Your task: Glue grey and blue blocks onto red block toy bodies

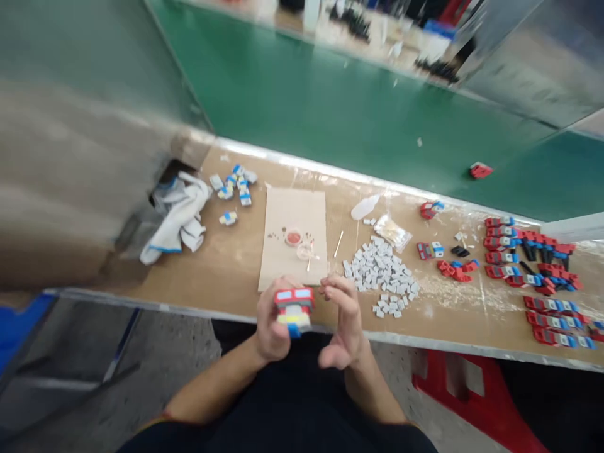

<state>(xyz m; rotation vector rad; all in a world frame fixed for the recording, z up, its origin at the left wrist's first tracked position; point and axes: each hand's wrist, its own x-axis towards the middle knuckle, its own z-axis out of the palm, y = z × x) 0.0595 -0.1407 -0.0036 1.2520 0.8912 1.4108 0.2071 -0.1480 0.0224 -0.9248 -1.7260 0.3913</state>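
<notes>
My left hand [274, 330] grips a small toy part [294, 307] with a red top, a grey and yellow body and a blue bit below, held over the front edge of the brown workbench [226, 270]. My right hand [343, 321] hovers just right of it, fingers curled and slightly apart, with nothing visible in them. Behind the hands lies a cardboard sheet [293, 214] carrying a small red-filled dish [293, 238] and a clear dish [304, 251]. A heap of small grey pieces [383, 272] lies to the right of the hands.
Grey-blue-yellow parts [236, 187] and a white cloth [182, 215] lie at the left. Rows of red and blue toy pieces [533, 264] fill the right end. A green belt [340, 107] runs behind the bench, with one red piece [480, 170] on it. A red stool [472, 396] stands below.
</notes>
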